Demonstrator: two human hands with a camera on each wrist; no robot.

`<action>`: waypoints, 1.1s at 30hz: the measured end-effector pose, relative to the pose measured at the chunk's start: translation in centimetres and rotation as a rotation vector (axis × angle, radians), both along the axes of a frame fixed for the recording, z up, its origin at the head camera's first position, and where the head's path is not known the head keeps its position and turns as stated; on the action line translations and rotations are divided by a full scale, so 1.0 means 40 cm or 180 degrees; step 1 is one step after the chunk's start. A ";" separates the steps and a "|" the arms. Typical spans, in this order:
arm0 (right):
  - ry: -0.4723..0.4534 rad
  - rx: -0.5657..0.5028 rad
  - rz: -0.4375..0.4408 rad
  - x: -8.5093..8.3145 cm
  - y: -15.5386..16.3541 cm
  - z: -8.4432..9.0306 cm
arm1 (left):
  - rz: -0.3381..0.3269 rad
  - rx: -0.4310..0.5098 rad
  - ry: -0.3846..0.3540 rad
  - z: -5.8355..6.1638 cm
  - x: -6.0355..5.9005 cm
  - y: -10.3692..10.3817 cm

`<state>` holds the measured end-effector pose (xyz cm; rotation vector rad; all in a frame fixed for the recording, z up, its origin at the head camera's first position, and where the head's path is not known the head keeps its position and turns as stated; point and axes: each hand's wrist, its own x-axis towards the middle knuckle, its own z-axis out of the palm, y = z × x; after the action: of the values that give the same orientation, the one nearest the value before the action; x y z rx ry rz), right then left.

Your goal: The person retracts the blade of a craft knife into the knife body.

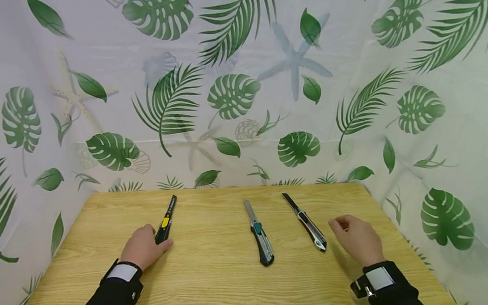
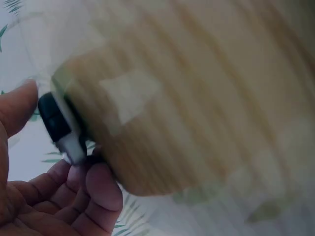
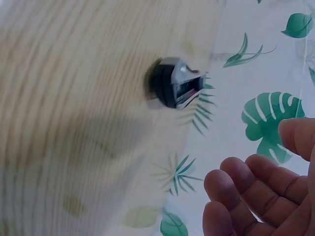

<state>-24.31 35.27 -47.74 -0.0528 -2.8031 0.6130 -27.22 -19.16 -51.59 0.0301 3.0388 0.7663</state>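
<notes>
My left hand [image 1: 143, 248] is at the lower end of a black snap-off utility knife [image 1: 165, 222] with a yellow slider, on the table's left side. In the left wrist view the knife's dark end [image 2: 59, 123] sits between my extended thumb and loosely bent fingers; a firm grip does not show. My right hand [image 1: 358, 239] hovers near the right edge with fingers loosely curled, holding nothing. Just left of it lies a utility knife [image 1: 309, 226] with a black blade and silver-and-black handle. Another utility knife [image 1: 260, 238], with a teal slider, lies near the middle.
All three knives lie on a light wooden table [image 1: 212, 291], blades toward the far edge. A white leaf-print cloth [image 1: 245, 162] rises behind the table and along both sides. My wrists carry black straps.
</notes>
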 end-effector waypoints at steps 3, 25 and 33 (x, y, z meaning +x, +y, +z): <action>0.0055 -0.0012 0.0036 0.003 -0.009 0.002 | 0.0022 -0.0029 -0.0025 -0.002 -0.004 0.013; -0.0048 -0.0802 0.0846 0.069 -0.235 0.062 | 0.0388 0.3348 -0.0328 0.098 0.083 0.114; -0.0958 -0.1705 0.1768 0.106 -0.381 0.091 | 0.0035 0.4486 -0.0469 0.182 0.162 0.261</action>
<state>-20.07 20.04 -44.11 0.5902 -2.8330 1.5874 -20.72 -8.71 -44.30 -0.0354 1.7481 2.4618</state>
